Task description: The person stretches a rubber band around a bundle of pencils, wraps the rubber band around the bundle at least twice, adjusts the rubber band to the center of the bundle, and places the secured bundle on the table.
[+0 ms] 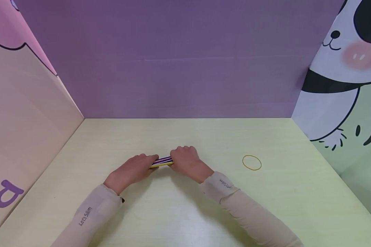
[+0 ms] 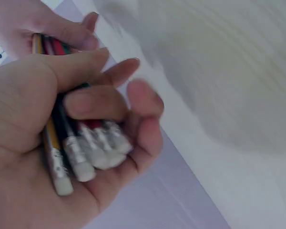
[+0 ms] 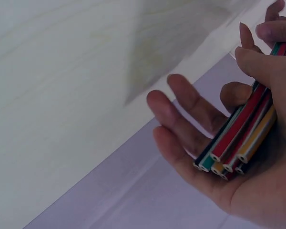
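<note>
Both hands hold one bundle of pencils [image 1: 161, 162] above the middle of the table. My left hand [image 1: 135, 168] grips one end, where white erasers in silver ferrules [image 2: 83, 169] stick out below the curled fingers in the left wrist view. At the other end, my right hand [image 1: 187, 161] holds the bundle between thumb and bent index finger, its other fingers looser. Flat, unsharpened pencil ends [image 3: 217, 162] show there, with red, green, yellow and dark barrels. To the right of the hands lies a thin yellow rubber band [image 1: 252, 162], touched by neither hand.
The pale wooden table [image 1: 284, 206] meets a purple wall [image 1: 185, 68] at the back. A pink-and-cream panel [image 1: 27, 103] stands along the left side, and a panel with a panda drawing [image 1: 343, 75] along the right.
</note>
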A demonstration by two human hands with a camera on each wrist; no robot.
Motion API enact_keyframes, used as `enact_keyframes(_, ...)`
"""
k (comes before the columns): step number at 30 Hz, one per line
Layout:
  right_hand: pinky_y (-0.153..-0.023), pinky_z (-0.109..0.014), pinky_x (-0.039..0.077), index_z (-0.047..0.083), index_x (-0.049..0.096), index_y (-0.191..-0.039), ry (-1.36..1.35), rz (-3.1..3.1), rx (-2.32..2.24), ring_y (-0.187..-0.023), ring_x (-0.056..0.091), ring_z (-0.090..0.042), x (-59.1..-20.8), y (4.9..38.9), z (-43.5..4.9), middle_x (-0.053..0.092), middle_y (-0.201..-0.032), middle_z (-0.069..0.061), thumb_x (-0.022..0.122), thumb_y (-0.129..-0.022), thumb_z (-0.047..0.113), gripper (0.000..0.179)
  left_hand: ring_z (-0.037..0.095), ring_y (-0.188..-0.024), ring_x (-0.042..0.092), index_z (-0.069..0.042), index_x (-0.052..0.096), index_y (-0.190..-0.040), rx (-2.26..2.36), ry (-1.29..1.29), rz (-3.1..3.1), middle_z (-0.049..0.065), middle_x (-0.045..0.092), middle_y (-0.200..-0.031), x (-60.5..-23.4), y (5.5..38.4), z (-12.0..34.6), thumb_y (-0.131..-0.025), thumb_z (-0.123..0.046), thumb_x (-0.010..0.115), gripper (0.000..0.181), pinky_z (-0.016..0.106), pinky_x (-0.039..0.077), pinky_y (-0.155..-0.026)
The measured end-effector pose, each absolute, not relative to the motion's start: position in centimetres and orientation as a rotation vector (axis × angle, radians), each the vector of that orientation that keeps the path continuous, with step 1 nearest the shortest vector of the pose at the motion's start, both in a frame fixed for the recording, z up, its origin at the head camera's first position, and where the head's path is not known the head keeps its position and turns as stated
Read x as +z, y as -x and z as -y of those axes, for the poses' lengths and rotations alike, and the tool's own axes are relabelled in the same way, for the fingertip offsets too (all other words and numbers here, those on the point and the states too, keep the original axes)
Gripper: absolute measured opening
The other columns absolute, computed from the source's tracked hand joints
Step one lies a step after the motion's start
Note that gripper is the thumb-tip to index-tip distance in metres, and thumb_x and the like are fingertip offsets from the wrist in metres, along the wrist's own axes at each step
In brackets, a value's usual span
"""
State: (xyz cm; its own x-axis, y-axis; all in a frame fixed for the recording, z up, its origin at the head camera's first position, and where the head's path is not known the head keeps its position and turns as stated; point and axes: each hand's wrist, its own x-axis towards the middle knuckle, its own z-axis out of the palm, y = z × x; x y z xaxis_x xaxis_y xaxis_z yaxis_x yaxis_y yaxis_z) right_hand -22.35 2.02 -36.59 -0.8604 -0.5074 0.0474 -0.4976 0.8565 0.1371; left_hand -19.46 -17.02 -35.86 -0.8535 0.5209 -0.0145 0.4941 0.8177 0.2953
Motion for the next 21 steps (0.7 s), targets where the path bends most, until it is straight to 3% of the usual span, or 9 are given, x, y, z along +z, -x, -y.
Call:
enact_keyframes(4, -0.046, -0.030, 0.042, 0.016, 0.063, -0.076, -0.789, 2.924, -0.158, -0.053, 0.049, -0.015, -36.3, 22.3, -2.7, 0.051, -0.060, 0.003, 0.067, -0.092, 0.034, 0.025, 0.008, -0.055, 0.031, -0.015, 0.053, -0.073, 0.528, -0.866, -2.878, -0.006, 0.036, -0.059, -35.9, 19.7, 16.8, -0.095, -0.013, 0.067, 0.026, 0.022, 0.028, -0.053)
enact_keyframes(10, -0.046, -0.030, 0.042, 0.017, 0.057, -0.068, -0.751, 2.888, -0.106, -0.053, 0.049, -0.015, -35.1, 22.3, -4.2, 0.049, -0.058, 0.004, 0.072, -0.085, 0.035, 0.029, 0.013, -0.046, 0.058, -0.011, 0.063, -0.091, 0.768, -0.788, -2.665, 0.001, 0.053, -0.064, -35.7, 19.9, 16.5, -0.100, -0.016, 0.060, 0.011, 0.025, 0.039, -0.055)
enact_keyframes(14, -0.053, -0.029, 0.045, 0.017, 0.059, -0.080, -0.894, 2.909, 0.203, -0.062, 0.052, -0.013, -33.6, 22.6, -6.2, 0.055, -0.071, 0.007, 0.075, -0.084, 0.030, 0.021, 0.022, -0.052, 0.068, -0.005, 0.064, -0.102, 0.991, -0.758, -2.462, 0.011, 0.060, -0.084, -35.5, 20.0, 16.1, -0.102, -0.015, 0.057, 0.013, 0.029, 0.047, -0.065)
enact_keyframes(17, -0.065, -0.028, 0.050, 0.019, 0.063, -0.095, -1.062, 2.942, 0.646, -0.075, 0.058, -0.011, -32.4, 22.8, -8.2, 0.062, -0.085, 0.009, 0.080, -0.083, 0.026, 0.022, 0.027, -0.056, 0.070, -0.001, 0.065, -0.106, 1.138, -0.747, -2.303, 0.014, 0.056, -0.095, -35.3, 19.8, 15.7, -0.103, -0.016, 0.056, 0.018, 0.035, 0.054, -0.067)
enact_keyframes(21, -0.073, -0.034, 0.053, 0.024, 0.067, -0.103, -1.162, 2.979, 1.169, -0.080, 0.066, -0.013, -31.1, 22.7, -10.2, 0.070, -0.090, 0.006, 0.077, -0.087, 0.036, 0.023, 0.033, -0.060, 0.071, 0.001, 0.066, -0.109, 1.247, -0.735, -2.140, 0.017, 0.052, -0.099, -35.1, 19.4, 14.9, -0.104, -0.019, 0.054, 0.024, 0.044, 0.058, -0.066)
